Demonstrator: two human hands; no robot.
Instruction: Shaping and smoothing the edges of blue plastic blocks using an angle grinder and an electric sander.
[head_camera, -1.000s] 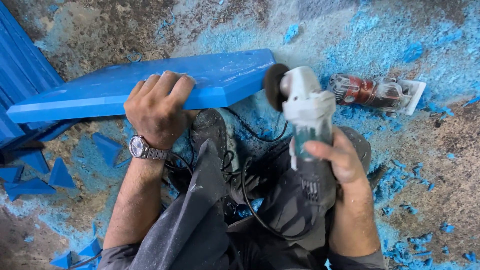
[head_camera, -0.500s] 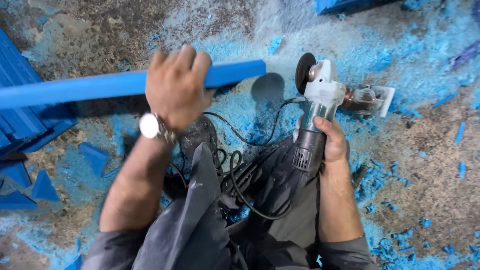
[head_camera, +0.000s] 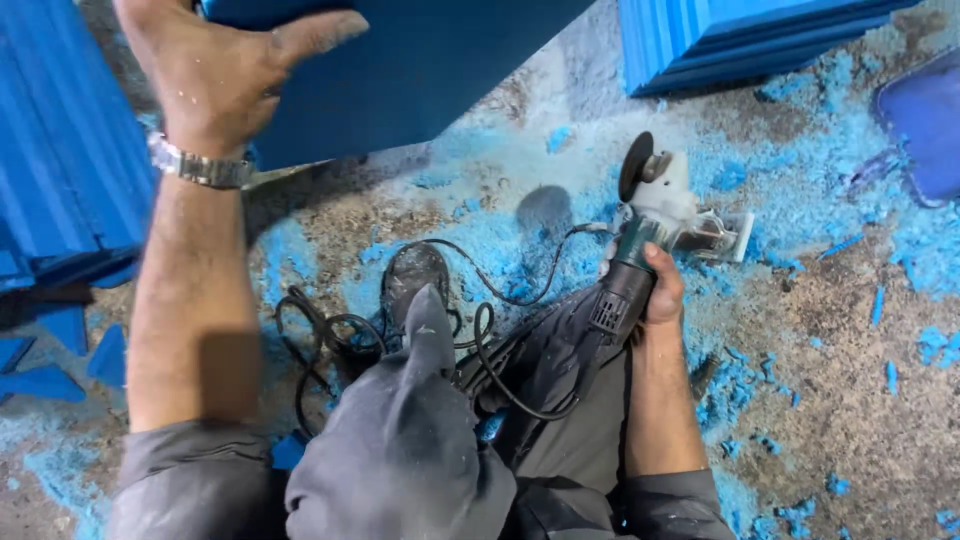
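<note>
Left hand (head_camera: 215, 75) grips the blue foam board (head_camera: 420, 70) aloft, right hand (head_camera: 660, 290) clasps the idle angle grinder (head_camera: 640, 230), floor (head_camera: 800, 330) thick with blue shavings — cutting looks well underway.

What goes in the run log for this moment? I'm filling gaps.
left hand: lifting blue board | right hand: gripping angle grinder | floor: blue dust, cord

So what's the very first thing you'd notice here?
Blue everywhere: the left hand lifts a big blue foam panel at the top, and blue shavings cover the ground. At centre right, the right hand grips an angle grinder, its black cord looping over the person's lap.
</note>
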